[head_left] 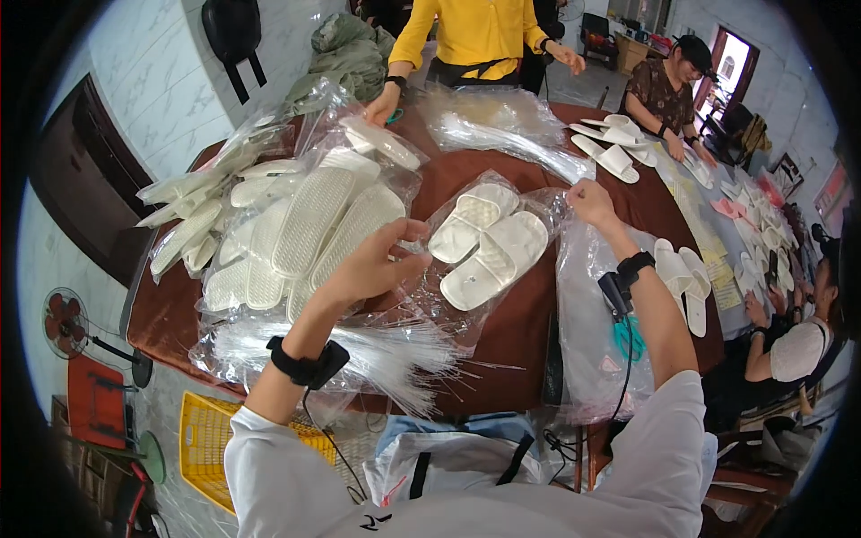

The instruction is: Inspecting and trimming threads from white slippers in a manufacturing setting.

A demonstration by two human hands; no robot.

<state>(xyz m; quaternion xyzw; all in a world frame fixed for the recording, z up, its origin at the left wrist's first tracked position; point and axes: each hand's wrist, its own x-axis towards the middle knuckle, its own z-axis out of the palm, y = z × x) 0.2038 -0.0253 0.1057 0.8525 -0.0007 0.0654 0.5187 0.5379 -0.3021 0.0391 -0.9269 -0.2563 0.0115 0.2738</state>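
Bagged slippers (489, 244) between hands, slipper stacks (287, 224) alongside.

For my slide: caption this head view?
Both hands hold a clear plastic bag around white slippers.

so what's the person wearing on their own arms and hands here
Both hands are bare: no gloves on the left hand or the right hand. Each wrist carries a black band with a small black box, left wristband and right wristband, each with a thin black cable trailing toward the body. White short sleeves cover the upper arms; the forearms are uncovered.
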